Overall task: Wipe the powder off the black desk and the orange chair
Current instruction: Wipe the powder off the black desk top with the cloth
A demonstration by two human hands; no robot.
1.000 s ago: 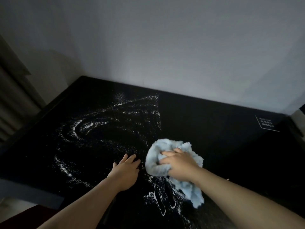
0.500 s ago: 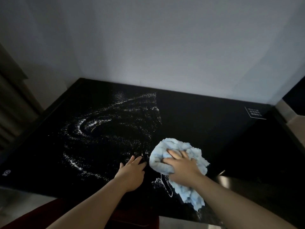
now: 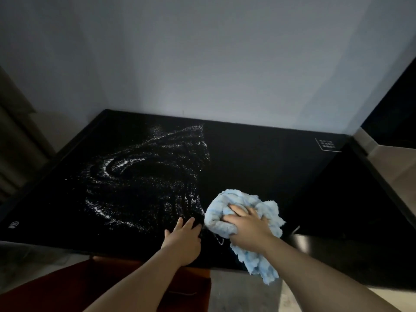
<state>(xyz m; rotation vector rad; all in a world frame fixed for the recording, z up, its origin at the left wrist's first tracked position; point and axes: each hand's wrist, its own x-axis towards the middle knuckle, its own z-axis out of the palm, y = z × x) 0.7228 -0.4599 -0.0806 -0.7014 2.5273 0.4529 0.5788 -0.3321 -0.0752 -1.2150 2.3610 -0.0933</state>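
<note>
Powder (image 3: 144,174) unchanged; cloth (image 3: 245,217) shifted right slightly.

One head-worn wide view looks forward and down, close over the desk (image 3: 258,154).

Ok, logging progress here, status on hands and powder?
Right hand pressing blue cloth on black desk. Left hand flat, empty. Powder covers desk's left half. Nothing in the way.

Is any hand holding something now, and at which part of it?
The right hand grips the crumpled light-blue fluffy cloth at its bunched middle, one end trailing off the black desk. The left hand lies flat, holding nothing.
</note>
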